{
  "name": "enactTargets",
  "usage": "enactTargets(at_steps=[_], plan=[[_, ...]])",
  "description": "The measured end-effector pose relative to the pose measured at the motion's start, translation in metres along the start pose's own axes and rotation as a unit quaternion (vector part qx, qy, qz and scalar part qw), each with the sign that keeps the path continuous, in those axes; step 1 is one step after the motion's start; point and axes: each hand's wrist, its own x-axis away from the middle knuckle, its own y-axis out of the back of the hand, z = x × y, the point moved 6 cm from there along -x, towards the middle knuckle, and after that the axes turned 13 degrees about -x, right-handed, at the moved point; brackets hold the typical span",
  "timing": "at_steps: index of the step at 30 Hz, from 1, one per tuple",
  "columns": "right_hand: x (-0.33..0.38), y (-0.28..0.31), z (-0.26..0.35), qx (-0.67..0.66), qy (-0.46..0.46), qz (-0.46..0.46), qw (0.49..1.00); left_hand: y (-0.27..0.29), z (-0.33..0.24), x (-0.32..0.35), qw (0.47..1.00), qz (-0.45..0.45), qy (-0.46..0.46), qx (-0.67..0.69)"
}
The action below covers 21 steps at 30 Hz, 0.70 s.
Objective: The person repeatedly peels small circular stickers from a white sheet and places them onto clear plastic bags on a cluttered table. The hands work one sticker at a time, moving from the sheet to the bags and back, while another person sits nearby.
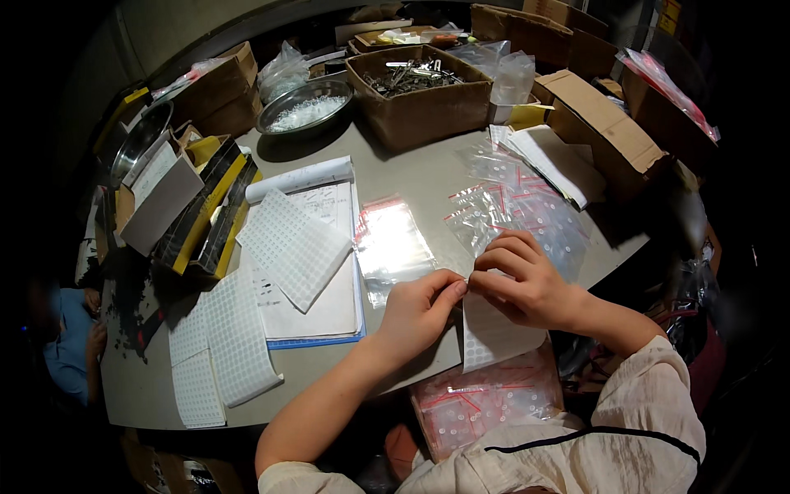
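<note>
Left hand (418,311) and right hand (527,280) meeting at lower centre of the frame, fingers (454,290) of both pinched together on the top edge of a white dotted sticker sheet (492,336) hanging over the bench (411,177) edge. Just above, clear zip bags (514,210) with red strips. Left of centre, more sticker sheets (292,245) on a notepad (325,309). Upper centre, cardboard box (420,103) of metal parts beside a steel bowl (304,105).

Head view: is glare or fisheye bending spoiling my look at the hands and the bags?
Head view: glare whitens the clear bag left of the hands; left hand and right hand on the dotted sheet are evenly lit and sharp; table edge bows near the rim; corners fall black.
</note>
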Motion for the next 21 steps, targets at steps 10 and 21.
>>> enactTargets(at_steps=[10,21], plan=[[0.021,-0.013,-0.065,-0.058,-0.175,0.069,0.980,-0.008,-0.006,0.004,0.996,0.042,-0.035,-0.067],[-0.015,-0.023,-0.106,-0.095,-0.117,0.087,0.985,-0.022,-0.010,0.011,0.967,0.037,-0.186,-0.170]])
